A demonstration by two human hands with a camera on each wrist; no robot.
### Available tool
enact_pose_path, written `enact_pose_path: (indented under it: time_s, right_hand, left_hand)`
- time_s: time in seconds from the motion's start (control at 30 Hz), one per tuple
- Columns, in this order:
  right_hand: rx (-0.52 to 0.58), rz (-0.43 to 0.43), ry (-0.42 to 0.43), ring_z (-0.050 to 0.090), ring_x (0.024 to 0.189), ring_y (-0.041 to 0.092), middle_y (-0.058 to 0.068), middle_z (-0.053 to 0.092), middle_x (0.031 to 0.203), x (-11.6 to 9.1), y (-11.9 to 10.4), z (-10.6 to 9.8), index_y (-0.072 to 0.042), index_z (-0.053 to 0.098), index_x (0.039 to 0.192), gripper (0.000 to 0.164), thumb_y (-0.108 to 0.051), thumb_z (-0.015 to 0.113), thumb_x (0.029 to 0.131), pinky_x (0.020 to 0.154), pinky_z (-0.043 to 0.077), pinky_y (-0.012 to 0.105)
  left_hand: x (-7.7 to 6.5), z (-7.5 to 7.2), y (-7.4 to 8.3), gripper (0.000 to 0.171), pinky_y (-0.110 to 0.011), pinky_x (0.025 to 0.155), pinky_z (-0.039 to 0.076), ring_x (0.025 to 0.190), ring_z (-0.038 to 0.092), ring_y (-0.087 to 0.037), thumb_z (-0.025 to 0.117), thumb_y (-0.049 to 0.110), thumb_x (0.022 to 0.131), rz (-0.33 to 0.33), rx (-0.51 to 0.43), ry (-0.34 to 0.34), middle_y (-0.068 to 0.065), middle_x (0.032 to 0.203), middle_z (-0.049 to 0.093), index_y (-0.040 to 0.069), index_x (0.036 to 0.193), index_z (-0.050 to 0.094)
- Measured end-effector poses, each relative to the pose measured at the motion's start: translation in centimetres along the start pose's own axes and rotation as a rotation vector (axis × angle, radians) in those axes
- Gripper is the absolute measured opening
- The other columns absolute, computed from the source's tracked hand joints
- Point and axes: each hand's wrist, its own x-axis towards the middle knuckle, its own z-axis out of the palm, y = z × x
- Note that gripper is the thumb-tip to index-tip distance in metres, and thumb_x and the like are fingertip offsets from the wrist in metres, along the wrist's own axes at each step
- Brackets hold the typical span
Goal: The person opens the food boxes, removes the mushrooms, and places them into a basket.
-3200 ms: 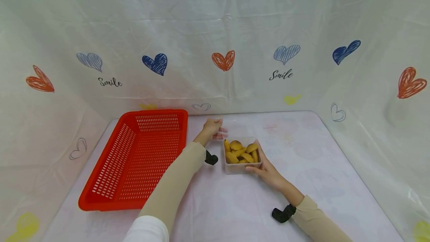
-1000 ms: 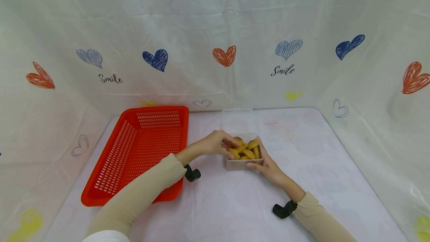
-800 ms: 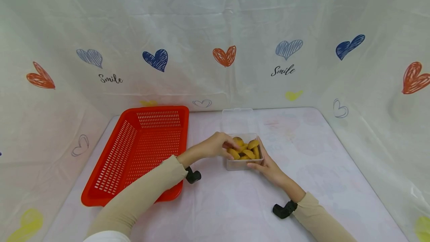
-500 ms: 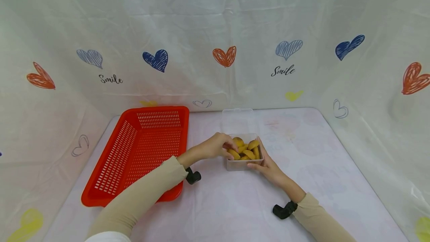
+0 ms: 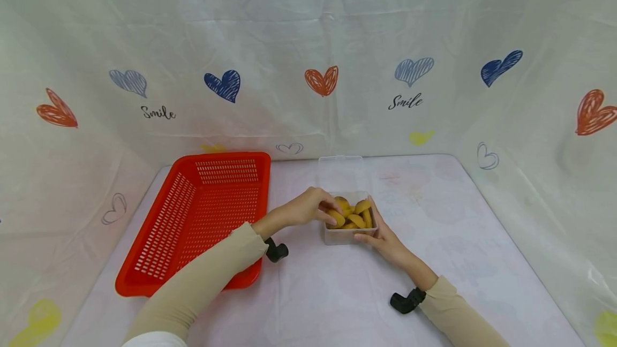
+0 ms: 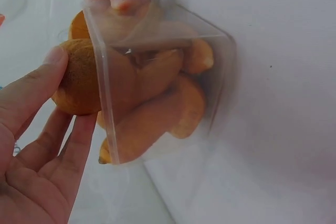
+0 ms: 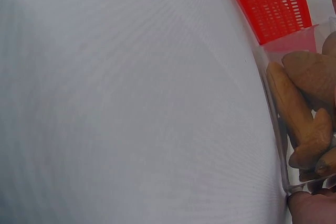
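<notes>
A clear plastic box [image 5: 341,238] stands on the table with several yellow-brown mushrooms [image 5: 358,220] in it. My left hand [image 5: 308,208] is over its left side. Thumb and fingers pinch one mushroom [image 6: 81,85] by its rounded brown cap, which sticks out above the rim in the left wrist view; its lower part shows through the box wall. My right hand [image 5: 383,239] grips the box at its right front corner, thumb on the front and fingers along the right side. In the right wrist view only a bit of that hand [image 7: 314,208] shows beside the mushrooms.
A large red perforated basket [image 5: 193,283] sits to the left, partly behind the left forearm. The box's clear lid [image 5: 340,158] lies swung back behind it. A white curtain printed with hearts [image 5: 270,117] surrounds the table's back and sides.
The left hand left the lid, which now lies back, and came down to the mushrooms. Since half a second ago it has raised the pinched mushroom slightly. The right hand keeps its hold.
</notes>
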Motion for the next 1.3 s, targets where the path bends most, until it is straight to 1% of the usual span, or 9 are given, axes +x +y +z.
enact_pose_path:
  time_s: [0.13, 0.33, 0.43, 0.5, 0.57, 0.73, 0.8, 1.13, 1.3]
  right_hand:
    - [-0.005, 0.002, 0.001, 0.003, 0.148, 0.031, 0.009, -0.017, 0.164, 0.0, -0.1, 0.1, -0.022, -0.014, 0.159, 0.103, -0.014, 0.068, 0.096, 0.103, 0.032, 0.013]
    - [0.01, -0.008, -0.004, -0.001, 0.15, 0.03, 0.009, -0.013, 0.165, 0.0, -0.3, 0.2, -0.02, -0.014, 0.159, 0.103, -0.012, 0.068, 0.097, 0.118, 0.011, 0.049]
    - [0.014, -0.02, -0.006, -0.001, 0.15, 0.031, 0.009, -0.011, 0.165, 0.1, -0.3, 0.2, -0.02, -0.014, 0.159, 0.103, -0.011, 0.067, 0.097, 0.118, 0.005, 0.056]
    - [0.006, -0.019, -0.002, -0.002, 0.15, 0.031, 0.009, -0.011, 0.166, 0.1, -0.3, 0.2, -0.022, -0.014, 0.159, 0.103, -0.012, 0.067, 0.097, 0.118, 0.004, 0.057]
    - [-0.009, -0.012, 0.004, 0.004, 0.149, 0.033, 0.01, -0.011, 0.165, 0.1, -0.3, 0.2, -0.023, -0.013, 0.159, 0.103, -0.013, 0.068, 0.096, 0.117, 0.017, 0.053]
    - [-0.005, -0.007, -0.003, 0.006, 0.149, 0.032, 0.007, -0.012, 0.166, 0.0, -0.3, 0.2, -0.022, -0.014, 0.159, 0.103, -0.013, 0.067, 0.097, 0.116, 0.019, 0.048]
    - [0.016, -0.012, -0.011, 0.003, 0.15, 0.031, 0.007, -0.012, 0.166, 0.0, -0.2, 0.2, -0.022, -0.015, 0.159, 0.102, -0.012, 0.066, 0.098, 0.117, 0.008, 0.051]
    - [0.02, -0.004, 0.005, -0.005, 0.15, 0.033, 0.009, -0.013, 0.165, 0.1, -0.4, 0.3, -0.024, -0.013, 0.16, 0.102, -0.012, 0.067, 0.097, 0.118, 0.005, 0.056]
    - [-0.001, 0.004, 0.005, -0.006, 0.15, 0.031, 0.007, -0.015, 0.165, 0.0, -0.2, 0.3, -0.026, -0.012, 0.16, 0.103, -0.012, 0.068, 0.096, 0.116, 0.016, 0.03]
  left_hand:
    - [0.0, -0.3, 0.3, 0.022, -0.019, 0.082, 0.054, 0.088, 0.065, -0.011, 0.079, 0.008, 0.083, -0.011, 0.007, -0.007, -0.005, 0.102, 0.073, 0.003, 0.104, 0.075]
    - [-0.2, -0.7, 0.7, 0.022, -0.019, 0.082, 0.055, 0.089, 0.066, -0.012, 0.078, 0.007, 0.084, -0.026, -0.008, -0.006, -0.006, 0.105, 0.073, 0.003, 0.106, 0.075]
    - [-0.4, -1.0, 0.7, 0.022, -0.02, 0.082, 0.055, 0.089, 0.066, -0.012, 0.078, 0.007, 0.084, -0.028, -0.025, -0.001, -0.006, 0.104, 0.073, 0.003, 0.105, 0.075]
    - [-0.6, -1.2, 0.8, 0.022, -0.02, 0.083, 0.055, 0.089, 0.066, -0.011, 0.079, 0.007, 0.084, -0.034, -0.043, 0.002, -0.006, 0.104, 0.073, 0.003, 0.105, 0.075]
    - [-0.7, -1.4, 0.8, 0.022, -0.021, 0.083, 0.055, 0.09, 0.066, -0.011, 0.079, 0.008, 0.084, -0.044, -0.064, 0.007, -0.006, 0.105, 0.073, 0.004, 0.105, 0.075]
    - [-1.0, -2.4, 0.9, 0.025, -0.022, 0.083, 0.056, 0.092, 0.067, -0.014, 0.079, 0.007, 0.084, -0.046, -0.116, 0.044, -0.008, 0.109, 0.072, 0.002, 0.107, 0.075]
    - [-1.1, -2.8, 0.9, 0.026, -0.023, 0.084, 0.056, 0.094, 0.068, -0.015, 0.079, 0.007, 0.084, -0.042, -0.144, 0.061, -0.009, 0.11, 0.072, 0.001, 0.109, 0.074]
    - [-2.4, -5.4, 1.2, 0.031, -0.027, 0.088, 0.055, 0.102, 0.068, -0.02, 0.077, 0.007, 0.086, -0.067, -0.207, 0.147, -0.01, 0.114, 0.071, 0.0, 0.116, 0.072]
    - [-3.7, -6.9, 1.2, 0.032, -0.03, 0.089, 0.056, 0.101, 0.069, -0.022, 0.076, 0.006, 0.087, -0.094, -0.236, 0.201, -0.012, 0.114, 0.07, 0.0, 0.118, 0.072]
